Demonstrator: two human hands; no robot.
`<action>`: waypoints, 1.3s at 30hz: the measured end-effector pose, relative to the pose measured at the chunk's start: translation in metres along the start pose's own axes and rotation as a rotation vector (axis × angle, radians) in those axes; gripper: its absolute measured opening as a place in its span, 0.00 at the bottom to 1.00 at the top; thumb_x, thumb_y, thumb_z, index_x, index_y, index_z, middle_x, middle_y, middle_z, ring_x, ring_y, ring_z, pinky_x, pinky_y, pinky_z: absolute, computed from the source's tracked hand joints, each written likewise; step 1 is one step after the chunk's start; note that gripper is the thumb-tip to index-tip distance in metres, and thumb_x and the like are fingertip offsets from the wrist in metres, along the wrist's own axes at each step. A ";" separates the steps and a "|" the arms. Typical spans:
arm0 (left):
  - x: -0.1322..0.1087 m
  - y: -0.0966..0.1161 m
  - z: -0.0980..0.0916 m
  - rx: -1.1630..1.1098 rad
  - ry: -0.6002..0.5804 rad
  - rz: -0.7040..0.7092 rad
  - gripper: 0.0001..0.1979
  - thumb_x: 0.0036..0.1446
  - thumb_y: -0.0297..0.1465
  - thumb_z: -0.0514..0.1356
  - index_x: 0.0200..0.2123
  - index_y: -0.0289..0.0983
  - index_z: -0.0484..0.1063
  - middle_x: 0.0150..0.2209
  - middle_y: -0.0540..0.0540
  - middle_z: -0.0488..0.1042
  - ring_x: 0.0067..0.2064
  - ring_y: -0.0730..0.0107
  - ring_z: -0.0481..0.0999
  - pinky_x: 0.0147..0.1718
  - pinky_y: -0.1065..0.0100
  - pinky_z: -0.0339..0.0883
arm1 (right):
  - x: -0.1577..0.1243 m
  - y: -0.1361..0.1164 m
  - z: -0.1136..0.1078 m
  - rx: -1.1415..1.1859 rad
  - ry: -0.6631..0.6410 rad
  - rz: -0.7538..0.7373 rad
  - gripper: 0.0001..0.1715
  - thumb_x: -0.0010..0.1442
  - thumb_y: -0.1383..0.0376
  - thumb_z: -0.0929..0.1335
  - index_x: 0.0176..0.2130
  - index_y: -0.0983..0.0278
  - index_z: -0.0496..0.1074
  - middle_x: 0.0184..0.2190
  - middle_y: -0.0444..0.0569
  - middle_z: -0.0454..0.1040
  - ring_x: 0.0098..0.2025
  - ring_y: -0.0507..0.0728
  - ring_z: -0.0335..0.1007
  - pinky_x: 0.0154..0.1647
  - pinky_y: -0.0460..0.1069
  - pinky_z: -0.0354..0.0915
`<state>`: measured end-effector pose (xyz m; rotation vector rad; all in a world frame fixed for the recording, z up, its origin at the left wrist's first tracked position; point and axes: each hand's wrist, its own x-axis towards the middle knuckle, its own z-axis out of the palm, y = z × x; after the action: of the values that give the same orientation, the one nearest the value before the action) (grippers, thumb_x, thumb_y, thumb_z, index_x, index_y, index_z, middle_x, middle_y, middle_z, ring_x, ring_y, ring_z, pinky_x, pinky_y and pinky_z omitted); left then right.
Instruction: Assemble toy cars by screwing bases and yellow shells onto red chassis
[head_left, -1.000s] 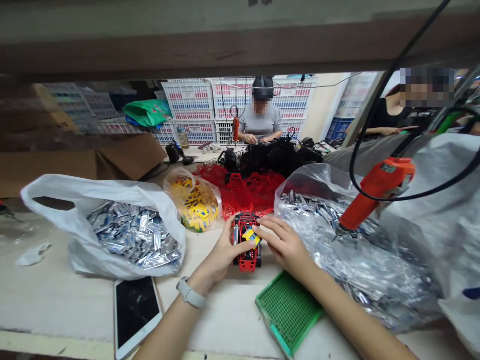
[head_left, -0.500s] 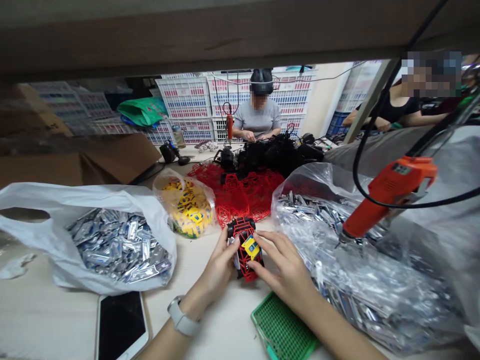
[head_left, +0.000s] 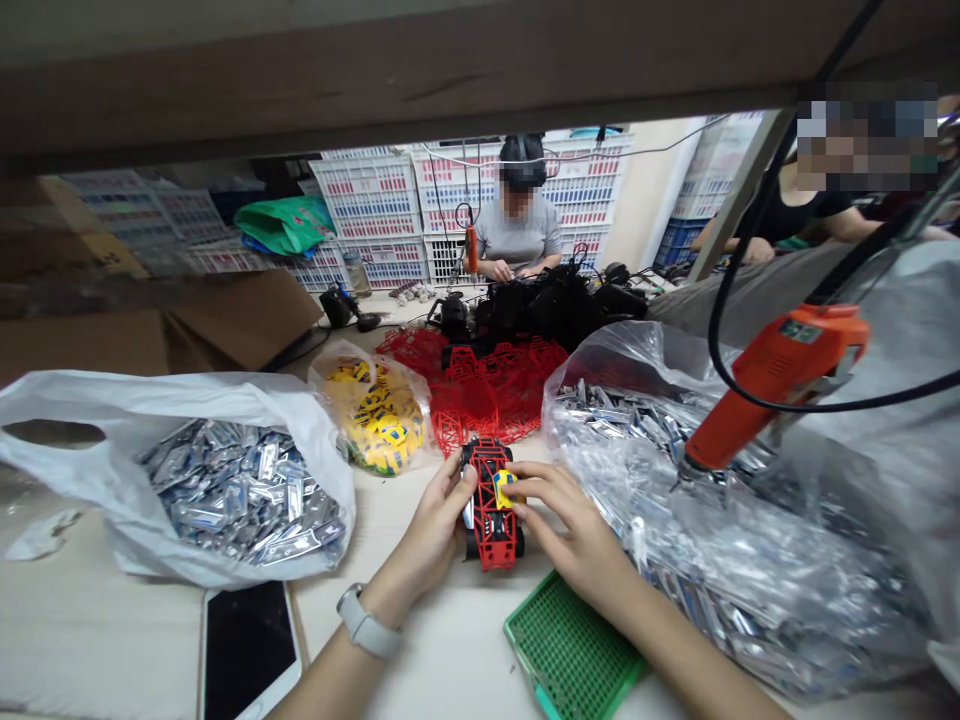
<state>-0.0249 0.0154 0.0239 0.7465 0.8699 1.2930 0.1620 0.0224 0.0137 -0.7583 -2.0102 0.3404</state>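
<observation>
A red toy car frame (head_left: pixel 491 505) with black wheels rests on the table in front of me. My left hand (head_left: pixel 433 530) grips its left side, fingers curled round the frame. My right hand (head_left: pixel 571 528) pinches a small yellow part (head_left: pixel 505 486) and presses it onto the frame's right side. A watch sits on my left wrist (head_left: pixel 365 630).
White bag of silver parts (head_left: pixel 225 490) at left, clear bag of yellow parts (head_left: pixel 379 415), pile of red frames (head_left: pixel 487 385) behind. A big clear bag of silver parts (head_left: pixel 712 520) and a hanging orange screwdriver (head_left: pixel 765 385) at right. Green tray (head_left: pixel 570 655), phone (head_left: pixel 247 650) near me. People sit opposite.
The car frame has turned straighter and lies flatter on the table. The yellow part has sunk lower into the frame under my right fingers. The view shifted slightly.
</observation>
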 end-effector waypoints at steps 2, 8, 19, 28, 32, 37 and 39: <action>0.001 0.000 0.000 -0.018 0.021 -0.002 0.32 0.46 0.47 0.78 0.52 0.40 0.80 0.51 0.42 0.84 0.51 0.57 0.82 0.49 0.64 0.75 | 0.000 0.000 0.000 -0.026 0.024 -0.027 0.13 0.72 0.69 0.66 0.52 0.59 0.75 0.52 0.53 0.80 0.56 0.59 0.78 0.55 0.55 0.77; 0.001 -0.001 0.000 -0.015 0.029 0.003 0.30 0.47 0.46 0.77 0.51 0.40 0.80 0.49 0.43 0.84 0.50 0.58 0.82 0.50 0.64 0.74 | 0.001 -0.004 -0.001 -0.087 0.042 -0.173 0.20 0.71 0.69 0.68 0.60 0.63 0.69 0.50 0.55 0.82 0.52 0.59 0.79 0.55 0.55 0.77; 0.001 -0.002 0.000 0.021 -0.003 0.039 0.30 0.50 0.46 0.75 0.53 0.40 0.79 0.53 0.40 0.83 0.56 0.52 0.80 0.56 0.58 0.72 | 0.002 -0.007 0.001 -0.143 0.076 -0.245 0.15 0.71 0.70 0.67 0.56 0.65 0.72 0.49 0.57 0.83 0.52 0.59 0.81 0.55 0.57 0.77; -0.004 0.002 0.004 -0.008 0.008 0.032 0.33 0.48 0.46 0.77 0.54 0.40 0.77 0.53 0.40 0.82 0.56 0.53 0.80 0.55 0.59 0.72 | 0.001 -0.006 0.001 -0.171 0.071 -0.226 0.15 0.69 0.71 0.68 0.53 0.60 0.75 0.50 0.54 0.84 0.51 0.60 0.81 0.61 0.65 0.73; -0.006 0.003 0.004 0.003 -0.001 0.005 0.34 0.47 0.46 0.77 0.56 0.41 0.76 0.53 0.40 0.83 0.54 0.54 0.80 0.51 0.61 0.74 | 0.002 -0.008 -0.001 -0.192 0.054 -0.276 0.14 0.70 0.72 0.67 0.53 0.61 0.74 0.49 0.53 0.83 0.51 0.59 0.80 0.62 0.65 0.73; -0.005 0.002 0.002 0.015 0.002 0.018 0.32 0.48 0.47 0.77 0.54 0.41 0.79 0.53 0.41 0.82 0.52 0.59 0.81 0.47 0.67 0.73 | 0.002 -0.012 -0.002 -0.257 0.068 -0.292 0.11 0.69 0.72 0.68 0.50 0.62 0.74 0.47 0.53 0.84 0.48 0.59 0.80 0.62 0.67 0.70; -0.004 0.002 0.001 0.010 -0.008 0.008 0.32 0.47 0.47 0.77 0.54 0.41 0.79 0.53 0.42 0.83 0.51 0.58 0.81 0.47 0.66 0.73 | 0.002 -0.013 -0.002 -0.272 0.071 -0.292 0.10 0.69 0.71 0.69 0.49 0.61 0.75 0.46 0.53 0.84 0.47 0.59 0.80 0.62 0.67 0.69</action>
<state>-0.0250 0.0114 0.0265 0.7634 0.8683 1.2925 0.1581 0.0137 0.0223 -0.6184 -2.0865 -0.1301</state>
